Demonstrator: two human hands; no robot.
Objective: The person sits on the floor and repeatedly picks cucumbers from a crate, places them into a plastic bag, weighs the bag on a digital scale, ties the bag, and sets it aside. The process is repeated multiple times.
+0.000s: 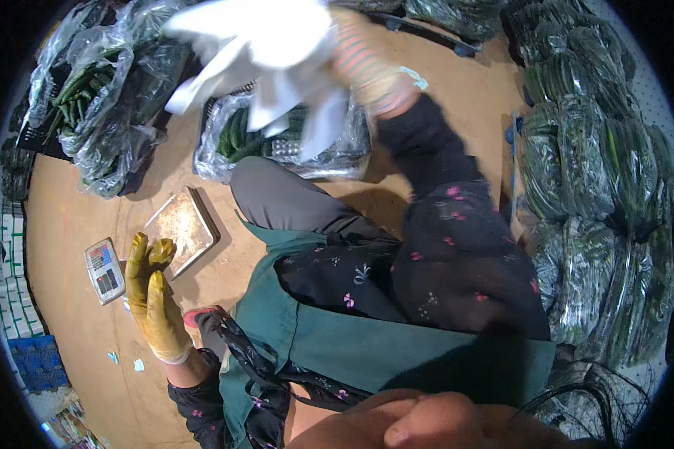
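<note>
My right hand (365, 64), in a striped knit glove, is raised at the top. It grips a bunch of white sheets (281, 42), too bright and blurred to tell paper from plastic. Below them stands a black crate (348, 174) lined with clear plastic and holding green cucumbers (240, 137), partly hidden by the sheets. My left hand (158, 303), in a yellow rubber-coated glove, is lifted at the left with fingers partly bent and nothing in it. Beside that hand are a scale's metal platform (182, 227) and its display unit (105, 270).
Plastic bags of long green vegetables (90, 101) lie in a crate at upper left. Tall stacks of bagged green produce (573, 163) line the right side. A dark wheeled platform (427, 35) stands at the top. Small pale-blue scraps (139, 365) lie on the brown floor (78, 213).
</note>
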